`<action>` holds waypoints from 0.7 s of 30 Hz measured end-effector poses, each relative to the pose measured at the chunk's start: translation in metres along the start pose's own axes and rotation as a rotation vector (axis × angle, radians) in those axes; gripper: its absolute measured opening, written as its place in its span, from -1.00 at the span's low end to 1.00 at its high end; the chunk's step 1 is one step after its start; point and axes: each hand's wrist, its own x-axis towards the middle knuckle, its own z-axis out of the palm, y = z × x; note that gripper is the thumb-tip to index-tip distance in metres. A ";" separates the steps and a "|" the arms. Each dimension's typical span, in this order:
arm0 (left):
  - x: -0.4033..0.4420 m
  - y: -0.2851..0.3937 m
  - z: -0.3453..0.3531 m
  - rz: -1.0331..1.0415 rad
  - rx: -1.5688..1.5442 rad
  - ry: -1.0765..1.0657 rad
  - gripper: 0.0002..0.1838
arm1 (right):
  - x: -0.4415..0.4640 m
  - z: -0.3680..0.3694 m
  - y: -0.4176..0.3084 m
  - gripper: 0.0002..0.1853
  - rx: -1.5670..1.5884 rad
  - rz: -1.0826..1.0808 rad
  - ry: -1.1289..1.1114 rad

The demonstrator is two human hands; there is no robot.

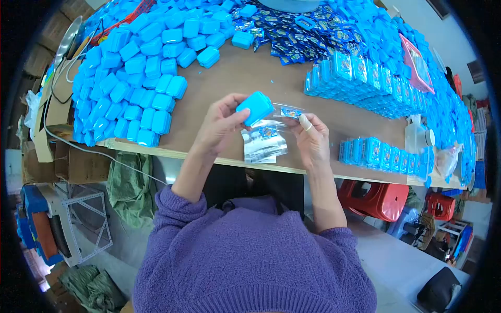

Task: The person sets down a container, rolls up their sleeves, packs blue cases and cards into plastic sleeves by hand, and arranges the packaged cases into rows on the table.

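Observation:
My left hand grips a small blue plastic box with rounded corners, thumb on its near face. Close beside it, my right hand pinches a clear film piece with a small colourful printed label, which reaches toward the box; whether they touch I cannot tell. A white covering wraps the right thumb. Below the hands, near the table's front edge, lies a stack of shiny clear and silvery sheets with a similar print on top.
Heaped blue boxes cover the table's left side. Dark blue printed packets are piled at the back. Labelled boxes stand in rows and a shorter row at right, near a clear bottle and a pink basket.

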 end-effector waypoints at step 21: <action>-0.022 -0.004 0.000 -0.050 0.070 -0.144 -0.59 | -0.017 0.011 -0.010 -0.90 -0.238 -0.035 -0.216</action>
